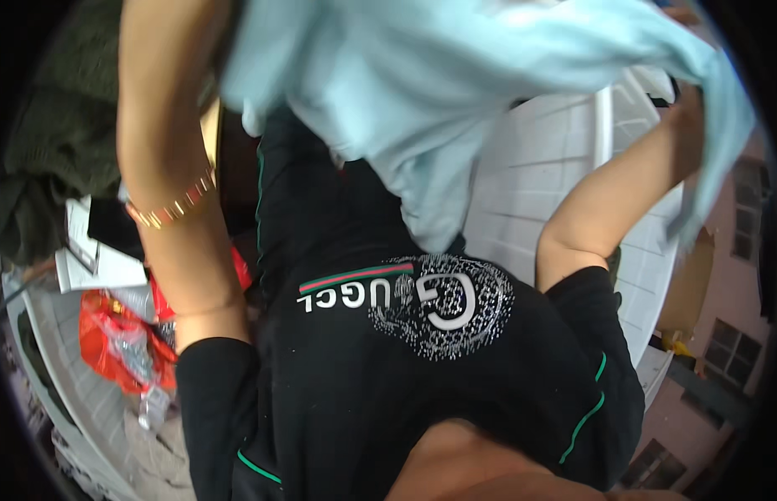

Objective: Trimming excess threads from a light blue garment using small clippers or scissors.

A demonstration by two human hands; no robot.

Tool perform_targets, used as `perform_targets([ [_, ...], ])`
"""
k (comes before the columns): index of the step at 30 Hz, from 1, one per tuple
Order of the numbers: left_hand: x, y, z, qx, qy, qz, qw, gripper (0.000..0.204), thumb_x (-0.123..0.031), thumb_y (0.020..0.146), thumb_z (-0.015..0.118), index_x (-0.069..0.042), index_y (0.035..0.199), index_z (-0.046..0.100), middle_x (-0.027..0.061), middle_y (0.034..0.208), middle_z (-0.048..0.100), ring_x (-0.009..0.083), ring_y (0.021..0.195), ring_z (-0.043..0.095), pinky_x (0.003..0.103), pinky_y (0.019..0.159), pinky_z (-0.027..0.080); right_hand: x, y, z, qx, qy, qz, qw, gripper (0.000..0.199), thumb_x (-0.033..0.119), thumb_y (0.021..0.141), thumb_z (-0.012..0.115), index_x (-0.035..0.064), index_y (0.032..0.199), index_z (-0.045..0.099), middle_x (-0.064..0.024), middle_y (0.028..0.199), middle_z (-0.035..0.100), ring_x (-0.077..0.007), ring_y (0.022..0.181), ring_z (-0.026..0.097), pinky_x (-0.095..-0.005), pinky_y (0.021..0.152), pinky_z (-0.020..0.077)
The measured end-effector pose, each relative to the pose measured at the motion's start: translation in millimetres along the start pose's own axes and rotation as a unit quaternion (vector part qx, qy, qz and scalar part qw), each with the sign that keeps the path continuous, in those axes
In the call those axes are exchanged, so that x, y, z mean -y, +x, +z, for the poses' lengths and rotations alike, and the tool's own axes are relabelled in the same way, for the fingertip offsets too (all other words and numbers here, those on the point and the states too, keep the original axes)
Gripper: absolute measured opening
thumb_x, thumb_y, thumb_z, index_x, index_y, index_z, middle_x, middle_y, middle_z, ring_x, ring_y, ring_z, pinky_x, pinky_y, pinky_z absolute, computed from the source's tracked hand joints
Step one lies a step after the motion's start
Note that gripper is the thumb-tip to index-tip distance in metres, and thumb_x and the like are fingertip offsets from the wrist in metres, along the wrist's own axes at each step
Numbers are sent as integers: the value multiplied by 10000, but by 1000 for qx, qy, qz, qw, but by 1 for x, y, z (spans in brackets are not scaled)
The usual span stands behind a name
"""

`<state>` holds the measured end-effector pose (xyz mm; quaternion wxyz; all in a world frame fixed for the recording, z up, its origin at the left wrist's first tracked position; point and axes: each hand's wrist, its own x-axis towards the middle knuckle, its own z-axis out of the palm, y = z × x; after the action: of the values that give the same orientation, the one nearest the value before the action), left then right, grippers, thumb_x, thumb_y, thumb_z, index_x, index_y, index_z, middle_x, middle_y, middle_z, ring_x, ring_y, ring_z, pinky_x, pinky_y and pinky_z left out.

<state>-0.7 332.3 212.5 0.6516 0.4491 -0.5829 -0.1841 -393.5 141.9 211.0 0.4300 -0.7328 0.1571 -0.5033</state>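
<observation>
A light blue piece of soft cloth [380, 83], probably a garment, is spread in the air across the top of the view and smeared by motion. One narrow end hangs over my lap, and another strip drops at the far right. My left forearm reaches up past the top edge, so my left hand is out of view. At the upper right, my right hand [689, 113] is blurred and mostly covered by the hanging strip. Its fingers do not show. The cloth lies against it, but whether it grips the cloth is hidden.
A white plastic basket or crate [530, 159] stands at my right. Dark green fabric [58, 142] is heaped at the far left. Below it are a white box [100, 259], a red plastic bag [113, 338] and a small clear container [154, 407].
</observation>
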Motion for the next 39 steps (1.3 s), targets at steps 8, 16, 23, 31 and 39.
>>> perform_targets([
  [8,91,-230,-68,363,251,-323,837,279,-96,902,648,-33,1173,667,167,1141,657,317,1077,627,355,938,482,-84,-68,227,514,-91,201,829,135,160,879,686,48,868,611,-75,821,639,-170,715,591,-323,656,494],
  [16,110,-192,-24,116,280,-296,906,206,-153,919,647,5,1047,680,178,1022,683,355,863,673,393,767,529,-120,-108,232,317,-174,167,917,135,180,859,703,50,889,695,-93,823,645,-243,779,642,-357,673,506],
  [23,154,-174,35,138,310,-152,928,269,-208,853,723,-82,1088,694,100,995,681,324,976,622,422,823,489,-170,-121,216,81,-121,422,895,453,242,859,771,29,1240,654,25,961,627,-19,649,531,-193,494,419],
  [31,120,-155,-4,72,223,-206,950,118,-108,896,680,-37,983,717,125,904,650,243,841,626,339,749,481,-193,-100,175,122,183,407,887,240,213,960,657,-7,1055,682,11,755,650,-42,532,514,-195,499,389],
  [39,102,-151,-54,-134,27,-201,970,177,2,996,538,47,1161,586,122,1287,578,142,1082,602,277,993,449,-56,17,235,-487,303,317,755,349,285,1058,470,-10,1101,651,-113,870,734,-86,400,514,-191,380,349],
])
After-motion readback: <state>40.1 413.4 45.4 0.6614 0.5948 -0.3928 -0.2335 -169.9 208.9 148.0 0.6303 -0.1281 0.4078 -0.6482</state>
